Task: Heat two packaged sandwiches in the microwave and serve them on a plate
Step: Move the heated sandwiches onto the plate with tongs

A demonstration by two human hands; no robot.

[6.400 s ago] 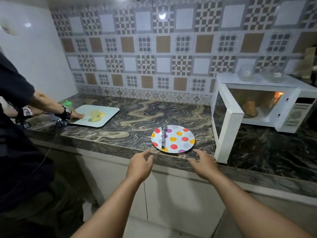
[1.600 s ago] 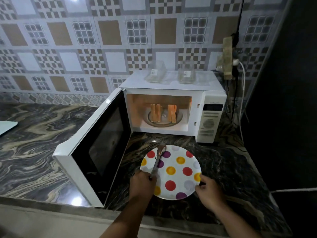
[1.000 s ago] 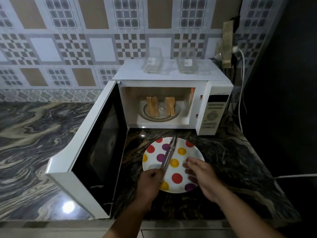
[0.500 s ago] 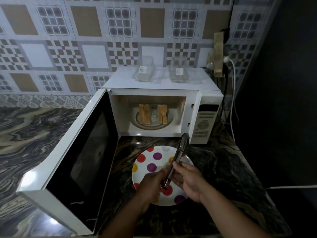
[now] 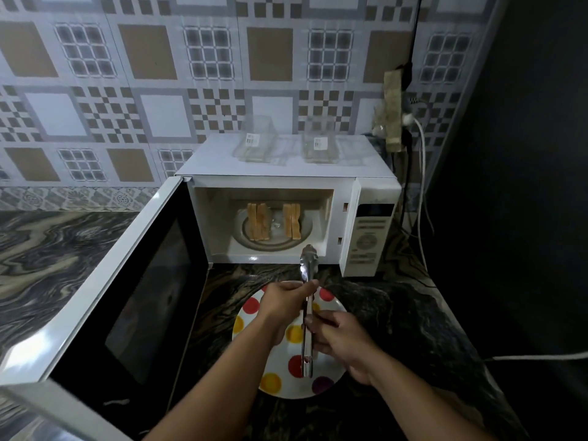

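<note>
Two unwrapped sandwiches stand on edge on the turntable inside the open white microwave (image 5: 366, 192): the left sandwich (image 5: 258, 221) and the right sandwich (image 5: 292, 220). A polka-dot plate (image 5: 280, 374) lies on the counter in front of it. Both hands hold metal tongs (image 5: 308, 275) above the plate, tips pointing at the microwave opening. My left hand (image 5: 284, 302) grips the tongs near the middle. My right hand (image 5: 339, 337) grips them lower, near the handle end.
The microwave door (image 5: 133, 291) swings out wide to the left. Two empty clear sandwich packages (image 5: 254, 143) (image 5: 319, 144) sit on the microwave top. Cables and a wall socket (image 5: 401, 116) hang at the right. A dark wall bounds the right side.
The plate came from the counter's middle to the microwave front. The tongs were lifted off the plate, and their tips now point closer to the microwave opening, held by both hands.
</note>
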